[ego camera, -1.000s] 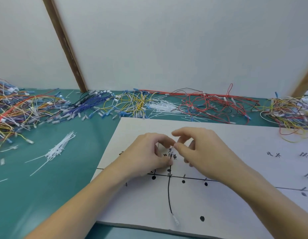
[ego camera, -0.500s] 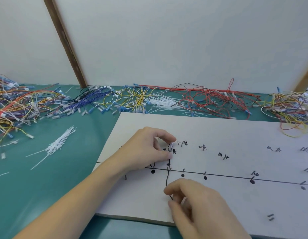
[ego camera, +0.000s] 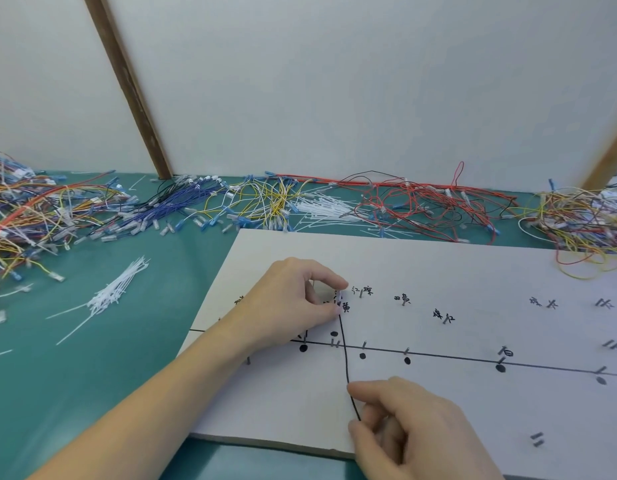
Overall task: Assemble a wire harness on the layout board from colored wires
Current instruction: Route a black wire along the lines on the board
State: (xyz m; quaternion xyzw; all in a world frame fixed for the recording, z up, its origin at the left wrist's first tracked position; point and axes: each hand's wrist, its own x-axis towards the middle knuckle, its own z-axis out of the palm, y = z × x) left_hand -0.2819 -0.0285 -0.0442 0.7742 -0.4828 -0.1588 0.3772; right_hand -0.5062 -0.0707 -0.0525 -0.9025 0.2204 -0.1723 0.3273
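Observation:
A white layout board [ego camera: 421, 271] with a drawn black line, dots, pins and handwritten labels lies on the green table. A thin black wire [ego camera: 345, 355] runs down the board from its white end terminal near the labels, crossing the drawn line. My left hand [ego camera: 293, 306] pinches the wire's upper end between thumb and forefinger. My right hand [ego camera: 414, 431], near the board's front edge, holds the wire's lower part with curled fingers; the wire's lower end is hidden under it.
Piles of colored wires line the back: mixed ones at left [ego camera: 33, 216], blue [ego camera: 175, 206], yellow [ego camera: 265, 202], red [ego camera: 421, 209], mixed at right [ego camera: 584, 223]. White cable ties lie in a bundle [ego camera: 116, 292] on the green mat and another [ego camera: 321, 209] at the back.
My right hand left the wire's top end, dropped to the board's front edge and took the wire's lower part. My left hand kept its pinch on the top end.

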